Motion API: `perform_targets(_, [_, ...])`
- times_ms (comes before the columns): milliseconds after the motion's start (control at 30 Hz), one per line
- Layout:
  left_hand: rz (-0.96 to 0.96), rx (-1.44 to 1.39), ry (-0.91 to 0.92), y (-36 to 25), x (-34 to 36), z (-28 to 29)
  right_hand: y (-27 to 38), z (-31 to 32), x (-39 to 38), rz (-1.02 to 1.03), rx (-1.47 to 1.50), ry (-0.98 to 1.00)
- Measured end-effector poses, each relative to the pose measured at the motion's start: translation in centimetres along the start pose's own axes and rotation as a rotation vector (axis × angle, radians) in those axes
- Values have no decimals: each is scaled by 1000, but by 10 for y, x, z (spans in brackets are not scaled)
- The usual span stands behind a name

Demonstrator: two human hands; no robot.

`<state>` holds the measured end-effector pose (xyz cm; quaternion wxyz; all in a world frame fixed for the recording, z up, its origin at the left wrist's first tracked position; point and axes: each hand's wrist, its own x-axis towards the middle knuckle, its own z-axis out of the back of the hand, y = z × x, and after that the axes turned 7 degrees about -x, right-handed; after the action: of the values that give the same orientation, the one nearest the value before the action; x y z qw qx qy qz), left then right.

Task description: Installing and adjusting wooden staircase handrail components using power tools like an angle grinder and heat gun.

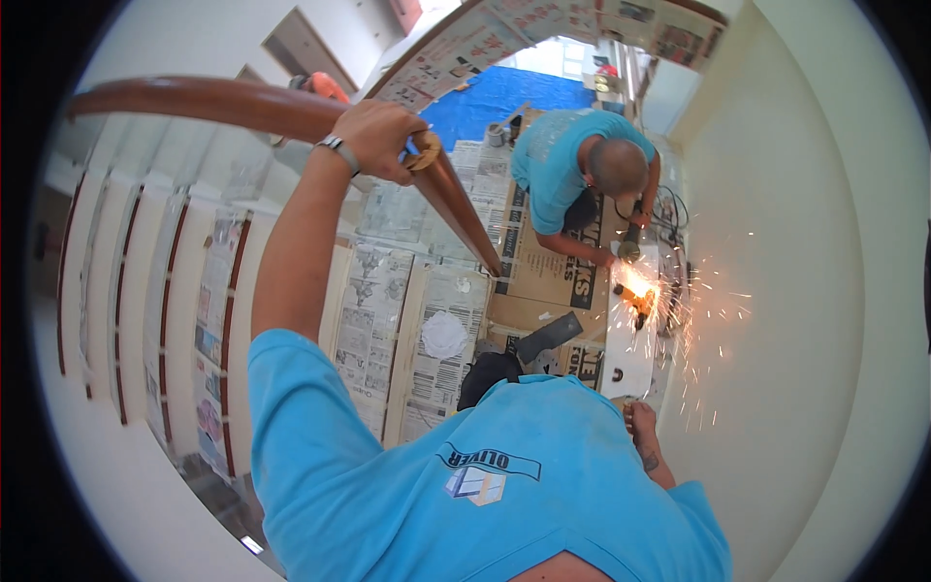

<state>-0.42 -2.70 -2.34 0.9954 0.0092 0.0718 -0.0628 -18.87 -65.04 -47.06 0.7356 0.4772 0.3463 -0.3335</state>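
Observation:
My raised left hand (373, 144) is wrapped over a brown wooden handrail (213, 105) at its bend, where a pale, unfinished patch shows. From there a brown post (461, 209) slants down to the papered stairs. Low on the right, my right hand (640, 422) has its fingers curled at the near end of a long white board (626, 364); its grip is partly hidden by my shirt. A co-worker (587, 170) in a blue shirt crouches ahead, working an angle grinder (629, 244) over the board. Bright sparks hide the orange-lit piece (637, 299) there.
Newspaper (373, 301) and flattened cardboard (543, 252) cover the steps and landing. Loose cables (671, 213) lie by the right wall (776, 242). A blue sheet (504, 97) is spread farther off, near a can (497, 136). Another person in orange (325, 87) is behind the handrail.

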Motion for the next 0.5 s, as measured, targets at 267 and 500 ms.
perform_targets(267, [-26, -5, -3, 5, -1, -8, 13, 12, -6, -6, 27, 11])
perform_targets(500, [-53, 25, -40, 2, -4, -3, 23, 13, 7, 37, -72, -17])
